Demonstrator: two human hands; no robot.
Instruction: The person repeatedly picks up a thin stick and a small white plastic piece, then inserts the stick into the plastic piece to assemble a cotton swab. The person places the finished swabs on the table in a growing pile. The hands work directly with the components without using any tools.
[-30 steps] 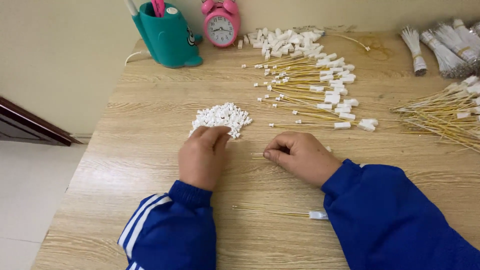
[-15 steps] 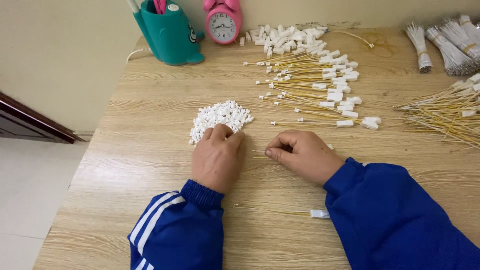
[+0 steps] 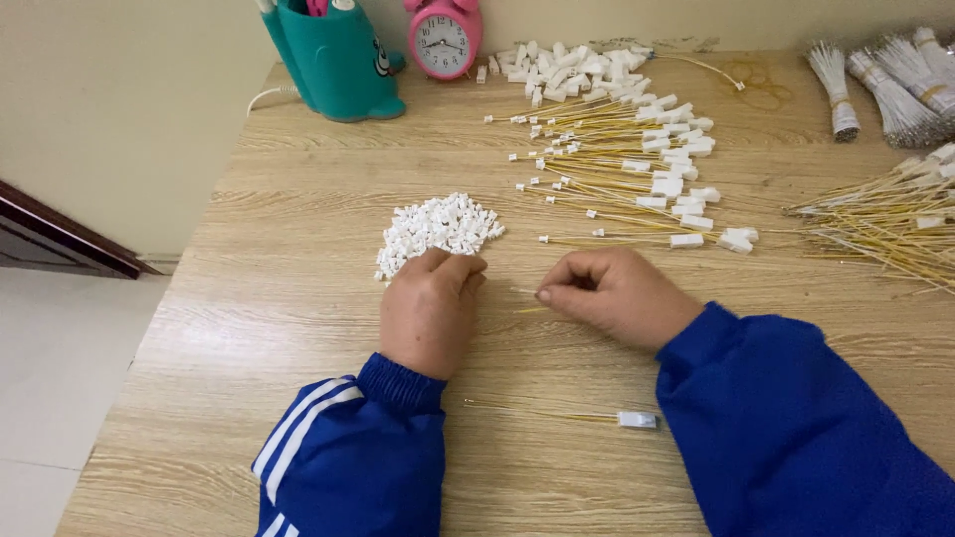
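Observation:
My left hand (image 3: 430,306) lies palm down on the wooden table (image 3: 288,298), its fingertips touching the near edge of a heap of small white plastic connectors (image 3: 438,226). My right hand (image 3: 615,294) is beside it, fingers curled and pinching a thin yellow wire (image 3: 524,293) whose tip points left toward the left hand. Another yellow wire with a white connector (image 3: 637,420) on its end lies between my blue sleeves.
A row of finished yellow wires with white plugs (image 3: 637,169) lies beyond the hands. A heap of larger white plugs (image 3: 572,65), a pink alarm clock (image 3: 444,38) and a teal holder (image 3: 333,60) stand at the back. Loose yellow wires (image 3: 885,214) and tied wire bundles (image 3: 895,85) lie right.
My left hand has slid forward to the edge of the connector heap. The right hand stays in place, holding the wire.

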